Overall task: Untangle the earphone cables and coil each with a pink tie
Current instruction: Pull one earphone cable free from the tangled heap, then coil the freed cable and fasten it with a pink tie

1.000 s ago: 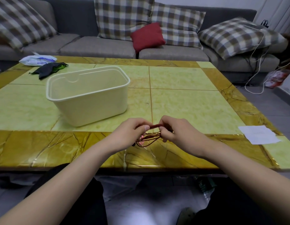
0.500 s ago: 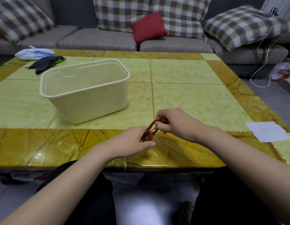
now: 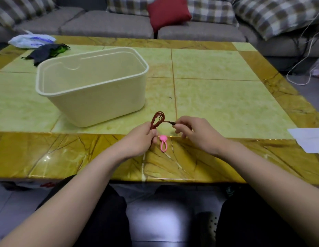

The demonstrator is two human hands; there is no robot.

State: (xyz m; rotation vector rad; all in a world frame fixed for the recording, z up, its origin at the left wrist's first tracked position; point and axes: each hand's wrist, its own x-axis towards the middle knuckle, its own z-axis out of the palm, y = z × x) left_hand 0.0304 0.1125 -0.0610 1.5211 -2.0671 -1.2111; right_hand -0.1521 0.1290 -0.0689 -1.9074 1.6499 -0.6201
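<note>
Left grip (image 3: 142, 138) clamped round the coiled red cable (image 3: 157, 118); right grip (image 3: 196, 134) pinches its plug end at three o'clock; pink tie (image 3: 163, 143) just below, six o'clock.

your left forearm (image 3: 74, 184) and right forearm (image 3: 262, 175) are bare for their whole visible length, with no sleeve over them. your left hand (image 3: 137, 139) and right hand (image 3: 198, 134) are bare too. you wear black trousers (image 3: 101, 211) on both legs. a dark shoe (image 3: 206, 223) with round holes across its top shows beside the right leg.
</note>
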